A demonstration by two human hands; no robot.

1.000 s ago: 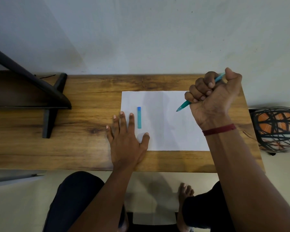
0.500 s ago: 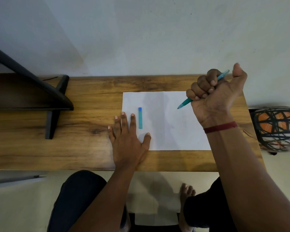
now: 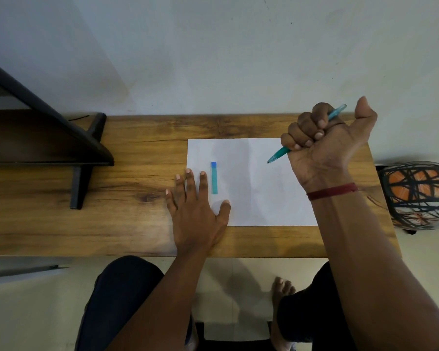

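Note:
A white sheet of paper (image 3: 254,173) lies flat on a wooden table (image 3: 137,224). On its left part rests a small teal pen cap (image 3: 214,177), pointing away from me. My left hand (image 3: 197,211) presses flat on the sheet's left edge, fingers straight and spread, just left of the cap. My right hand (image 3: 325,145) is raised above the sheet's right side. It grips a teal pen (image 3: 279,155) in a fist, thumb stuck up, with the tip pointing down-left over the paper. A red thread circles that wrist.
A black shelf frame (image 3: 81,158) stands on the table's left part. A ball-like object wrapped in black strips (image 3: 418,193) sits off the table's right end. A pale wall backs the table. My knees and a bare foot show below the front edge.
My right hand with the pen has lifted slightly and its thumb has straightened upward. The left hand, paper and cap have stayed in place.

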